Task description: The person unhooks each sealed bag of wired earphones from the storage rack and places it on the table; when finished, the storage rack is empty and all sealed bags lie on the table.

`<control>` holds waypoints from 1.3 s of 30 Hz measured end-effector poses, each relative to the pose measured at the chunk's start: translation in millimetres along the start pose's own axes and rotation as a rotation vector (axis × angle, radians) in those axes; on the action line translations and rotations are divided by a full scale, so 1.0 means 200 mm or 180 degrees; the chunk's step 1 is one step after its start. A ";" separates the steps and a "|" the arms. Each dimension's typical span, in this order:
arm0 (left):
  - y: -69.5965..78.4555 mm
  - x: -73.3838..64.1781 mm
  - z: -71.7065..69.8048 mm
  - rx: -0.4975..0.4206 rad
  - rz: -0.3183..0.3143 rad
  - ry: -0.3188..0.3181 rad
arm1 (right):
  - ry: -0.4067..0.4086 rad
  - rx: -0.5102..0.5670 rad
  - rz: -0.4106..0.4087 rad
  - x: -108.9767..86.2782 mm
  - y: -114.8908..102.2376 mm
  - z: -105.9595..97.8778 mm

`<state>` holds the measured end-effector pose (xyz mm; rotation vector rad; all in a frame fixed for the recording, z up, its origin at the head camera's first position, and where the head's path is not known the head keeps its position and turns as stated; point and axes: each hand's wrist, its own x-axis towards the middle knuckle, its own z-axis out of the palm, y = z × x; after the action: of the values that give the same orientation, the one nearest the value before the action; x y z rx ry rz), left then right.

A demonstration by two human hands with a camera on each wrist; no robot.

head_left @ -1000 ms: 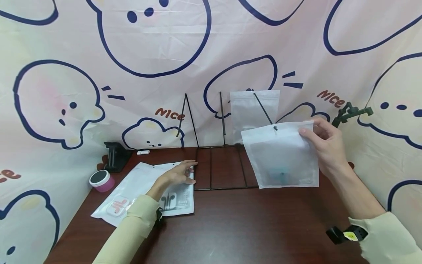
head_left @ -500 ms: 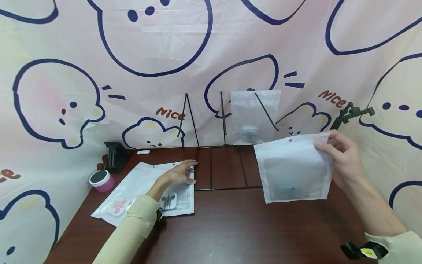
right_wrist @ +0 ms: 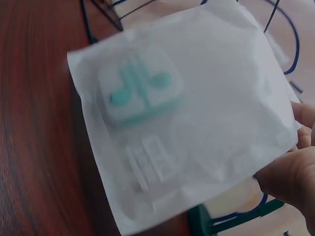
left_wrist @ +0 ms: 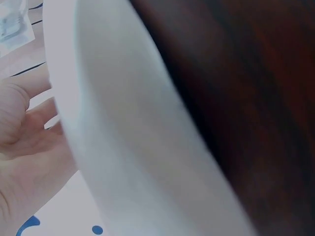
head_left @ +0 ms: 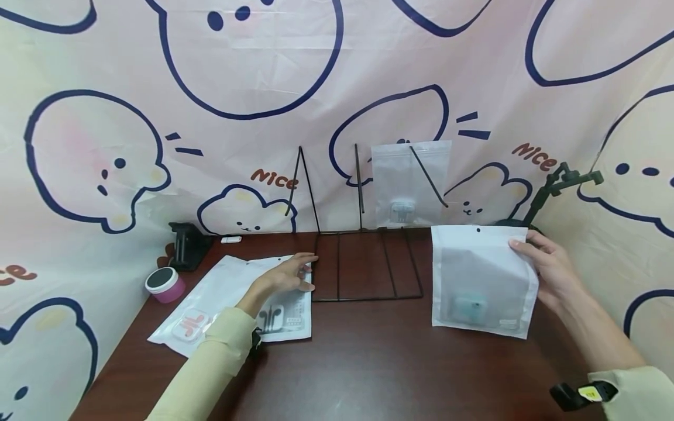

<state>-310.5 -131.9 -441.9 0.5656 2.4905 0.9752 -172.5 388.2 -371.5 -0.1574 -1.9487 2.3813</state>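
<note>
By the right hand [head_left: 555, 272], the frosted earphone pouch [head_left: 489, 280] is pinched at its upper right edge, just right of the black wire rack [head_left: 368, 299]; it should probably be supported level there, so that the hang hole [head_left: 478, 230] is not covered and the turquoise earphones [right_wrist: 140, 91] do not swing. The left hand [head_left: 286, 276], its fingers loosely spread, is rested at the printed earphone pouch [head_left: 286, 327]. Some right fingertips are hidden behind the frosted film, through which contents look blurred, and the left wrist view is mostly blocked by a pale band [left_wrist: 128, 123].

White pouch [head_left: 487, 278] | upright, near wire rack [head_left: 338, 300] | teal earphones [right_wrist: 140, 87] inside, apparently
</note>
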 end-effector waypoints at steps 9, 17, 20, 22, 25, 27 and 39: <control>-0.01 0.00 -0.01 0.0033 0.0022 -0.0036 | 0.0303 -0.0422 0.0233 0.16 0.15 -0.06; -0.03 -0.02 -0.02 -0.0049 -0.0049 -0.0047 | 0.0585 -0.1057 0.0566 0.28 0.24 -0.01; -0.02 -0.01 -0.02 -0.0037 0.0014 -0.0067 | 0.0703 -0.1139 0.0603 0.31 0.26 -0.02; -0.01 0.00 -0.02 -0.0017 0.0035 -0.0062 | 0.0764 -0.1157 0.0611 0.32 0.28 -0.03; 0.00 0.01 -0.02 -0.0011 0.0032 -0.0043 | 0.0851 -0.1167 0.0623 0.33 0.31 -0.05; 0.00 0.01 -0.02 -0.0012 0.0020 -0.0046 | 0.0909 -0.1225 0.0633 0.34 0.33 -0.06; 0.01 0.01 -0.02 0.0030 -0.0022 -0.0068 | 0.0867 -0.1707 0.0655 0.40 0.45 -0.08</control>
<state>-314.7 -131.4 -438.6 0.5670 2.4778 0.9505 -247.6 395.1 -466.3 -0.6938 -2.4631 1.7459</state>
